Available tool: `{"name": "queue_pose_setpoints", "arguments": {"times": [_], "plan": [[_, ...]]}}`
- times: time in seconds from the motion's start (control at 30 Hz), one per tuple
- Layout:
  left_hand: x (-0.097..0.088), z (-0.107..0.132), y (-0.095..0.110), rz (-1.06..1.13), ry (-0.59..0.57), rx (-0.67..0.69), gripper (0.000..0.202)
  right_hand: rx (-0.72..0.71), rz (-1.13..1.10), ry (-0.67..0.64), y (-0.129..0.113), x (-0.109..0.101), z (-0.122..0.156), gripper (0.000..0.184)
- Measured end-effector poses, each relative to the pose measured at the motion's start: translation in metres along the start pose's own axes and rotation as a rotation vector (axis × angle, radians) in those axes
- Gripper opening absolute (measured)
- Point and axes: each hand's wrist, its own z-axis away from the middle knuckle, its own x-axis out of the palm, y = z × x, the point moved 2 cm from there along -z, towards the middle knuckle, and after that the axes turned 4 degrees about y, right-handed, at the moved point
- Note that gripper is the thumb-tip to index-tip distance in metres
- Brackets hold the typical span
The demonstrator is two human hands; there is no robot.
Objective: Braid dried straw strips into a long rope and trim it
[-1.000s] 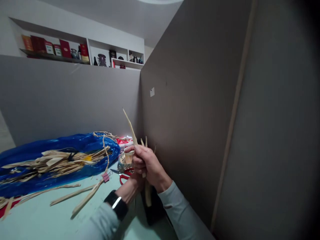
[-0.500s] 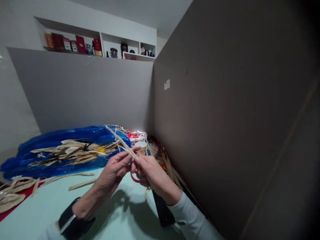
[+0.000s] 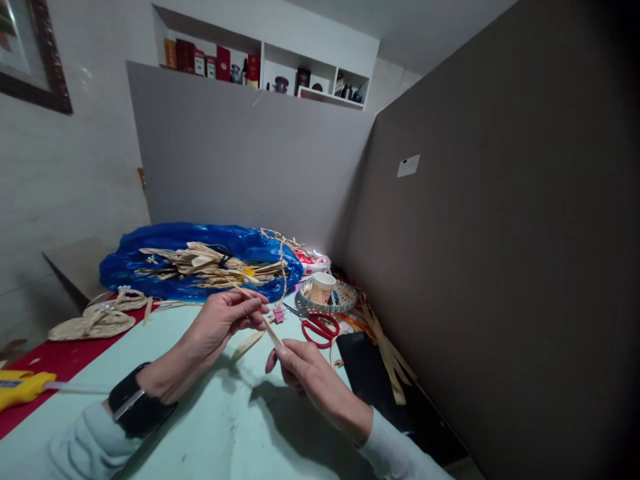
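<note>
The left hand (image 3: 223, 325) pinches the upper length of the pale strip (image 3: 273, 332) between thumb and fingers; the right hand (image 3: 311, 375) clamps its lower end between thumb and forefinger; the strip slants above the green tabletop (image 3: 210, 420), spanning both hands; red-handled scissors (image 3: 315, 326) lie beyond the right hand, near the woven basket (image 3: 346, 301).

Dim, cool indoor light, dark partition (image 3: 500, 233) at right fading to black at the picture's edge, soft shadows from left hand (image 3: 225, 323) and right hand (image 3: 306, 368) across pale green tabletop (image 3: 205, 443), glints on blue plastic bag (image 3: 165, 235), wide-angle stretching near the borders, shelf boxes (image 3: 223, 62) slightly soft
</note>
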Motion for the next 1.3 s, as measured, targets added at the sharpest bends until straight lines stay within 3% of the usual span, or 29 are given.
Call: {"name": "queue_pose_setpoints", "arguments": {"times": [0.07,0.17,0.27,0.37,0.6,0.7,0.83,1.03,1.3], "plan": [[-0.001,0.003,0.001,-0.045,-0.074,0.0,0.009,-0.003,0.101,-0.088,-0.006,-0.002,-0.004,0.04],[0.003,0.004,0.003,-0.111,-0.187,-0.004,0.01,-0.027,0.038,-0.209,-0.022,0.003,-0.009,0.03],[0.004,-0.001,0.007,-0.145,-0.224,0.0,0.011,-0.016,-0.087,-0.097,-0.03,0.008,-0.013,0.031],[-0.005,-0.013,0.012,-0.173,-0.196,0.005,0.008,0.005,-0.134,0.03,-0.024,0.007,-0.015,0.038],[-0.02,-0.031,0.004,-0.253,-0.176,-0.023,0.01,0.032,0.06,-0.001,-0.004,-0.007,-0.02,0.033],[-0.016,-0.03,0.002,-0.293,-0.23,-0.013,0.01,0.051,-0.065,-0.022,-0.006,-0.006,-0.021,0.03],[-0.013,-0.03,0.006,-0.301,-0.237,0.036,0.015,0.082,-0.26,0.121,-0.006,-0.007,-0.024,0.027],[-0.013,-0.03,-0.001,-0.196,-0.13,-0.007,0.028,-0.028,-0.147,0.311,-0.002,-0.007,-0.026,0.025],[-0.006,-0.023,-0.025,-0.3,-0.267,-0.025,0.009,-0.035,-0.173,0.237,-0.005,-0.001,-0.024,0.032]]}}
